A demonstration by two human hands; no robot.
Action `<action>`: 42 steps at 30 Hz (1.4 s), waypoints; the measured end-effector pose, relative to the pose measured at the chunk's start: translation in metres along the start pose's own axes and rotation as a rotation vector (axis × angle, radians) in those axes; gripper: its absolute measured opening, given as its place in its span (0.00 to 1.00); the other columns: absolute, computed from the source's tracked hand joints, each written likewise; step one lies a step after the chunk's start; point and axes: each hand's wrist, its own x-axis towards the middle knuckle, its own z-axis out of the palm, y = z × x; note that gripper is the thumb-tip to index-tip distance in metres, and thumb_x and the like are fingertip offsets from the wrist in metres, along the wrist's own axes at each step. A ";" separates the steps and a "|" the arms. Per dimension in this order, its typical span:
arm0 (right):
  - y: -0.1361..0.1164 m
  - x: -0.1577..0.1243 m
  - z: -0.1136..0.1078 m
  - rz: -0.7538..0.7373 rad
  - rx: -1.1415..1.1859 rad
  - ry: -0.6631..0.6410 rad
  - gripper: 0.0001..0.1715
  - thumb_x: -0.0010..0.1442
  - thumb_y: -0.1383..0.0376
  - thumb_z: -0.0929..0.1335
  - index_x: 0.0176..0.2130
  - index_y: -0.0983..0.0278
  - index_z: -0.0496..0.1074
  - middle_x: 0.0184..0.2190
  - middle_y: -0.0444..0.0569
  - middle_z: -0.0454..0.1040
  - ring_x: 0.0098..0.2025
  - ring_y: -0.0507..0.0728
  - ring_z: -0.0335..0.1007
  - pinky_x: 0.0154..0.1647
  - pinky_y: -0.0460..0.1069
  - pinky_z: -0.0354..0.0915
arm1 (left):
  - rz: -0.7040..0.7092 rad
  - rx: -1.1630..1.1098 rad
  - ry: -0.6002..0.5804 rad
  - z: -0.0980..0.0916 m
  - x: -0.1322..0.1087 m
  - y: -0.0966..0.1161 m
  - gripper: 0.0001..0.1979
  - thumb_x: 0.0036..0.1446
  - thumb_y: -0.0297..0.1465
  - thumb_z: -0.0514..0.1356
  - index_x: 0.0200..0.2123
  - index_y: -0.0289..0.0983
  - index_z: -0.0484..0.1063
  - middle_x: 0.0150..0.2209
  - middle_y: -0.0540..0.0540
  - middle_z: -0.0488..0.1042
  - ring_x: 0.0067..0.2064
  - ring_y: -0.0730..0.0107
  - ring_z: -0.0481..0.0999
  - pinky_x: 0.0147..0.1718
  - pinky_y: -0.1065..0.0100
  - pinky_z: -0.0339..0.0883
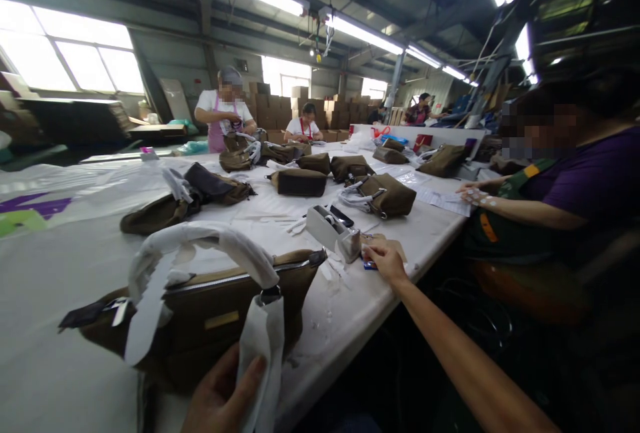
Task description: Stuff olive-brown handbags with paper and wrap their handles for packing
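Left grip [225, 386]: white-wrapped strap [267, 336] is pinched
Right grip [385, 260]: hold can't be told
Surface [357, 313]: edge is flanked by fabric bag [200, 346]

Brown handbag [195, 336] (handle [215, 236] wrapped white), zip [220, 282] upward.

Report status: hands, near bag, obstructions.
Left hand pinching white wrapping. Right hand at blue item, grip unclear. Near bag upright, handle wrapped. Grey holder beside right hand.
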 end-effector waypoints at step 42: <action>-0.054 -0.189 0.101 0.056 0.145 -0.541 0.30 0.54 0.41 0.72 0.28 0.66 0.76 0.21 0.47 0.76 0.21 0.52 0.71 0.24 0.46 0.68 | -0.111 -0.400 -0.269 0.007 -0.012 0.010 0.22 0.53 0.39 0.71 0.47 0.33 0.78 0.35 0.42 0.82 0.30 0.68 0.79 0.31 0.72 0.70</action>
